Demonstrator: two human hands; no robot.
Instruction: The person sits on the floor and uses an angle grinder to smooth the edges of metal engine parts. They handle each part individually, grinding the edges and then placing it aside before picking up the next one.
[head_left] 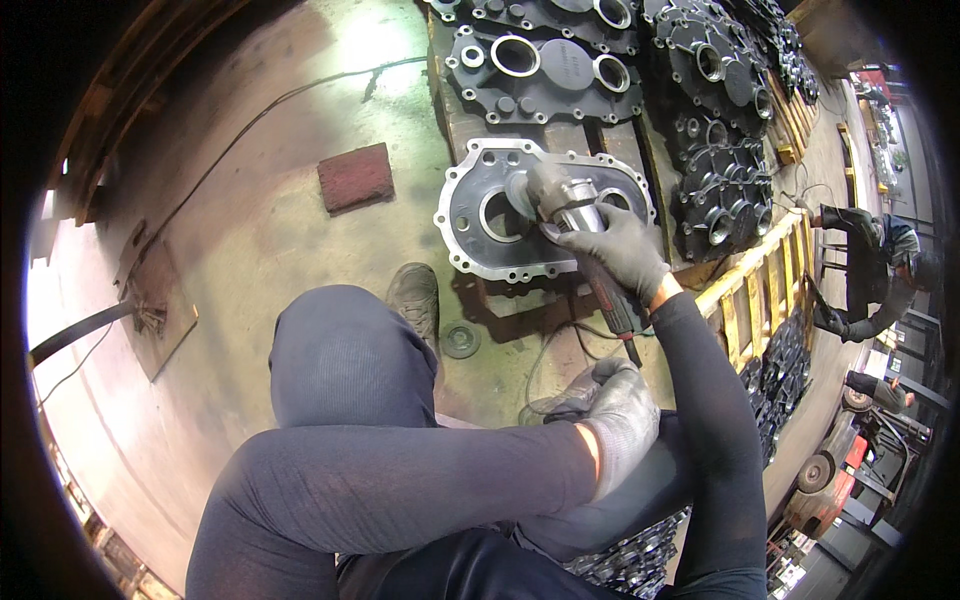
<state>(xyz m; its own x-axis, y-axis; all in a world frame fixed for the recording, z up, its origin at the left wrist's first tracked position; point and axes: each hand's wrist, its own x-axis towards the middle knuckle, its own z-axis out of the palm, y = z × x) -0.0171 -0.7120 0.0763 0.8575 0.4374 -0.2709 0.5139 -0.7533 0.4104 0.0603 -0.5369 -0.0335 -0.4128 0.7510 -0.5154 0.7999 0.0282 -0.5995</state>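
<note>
My right hand, in a grey glove, is wrapped round the body of an angle grinder. The grinder's blurred disc lies over a large cast metal cover with a bright machined rim, bolt holes and round openings. The cover rests flat on a low wooden support. Lower down, my gloved left hand is closed in front of my knee, just below the grinder's power cord. What its fingers hold, if anything, I cannot make out.
More dark cast covers lie beyond and to the right on pallets. On the floor are a reddish-brown block, a round disc and a cable. A co-worker bends at far right, near a red forklift.
</note>
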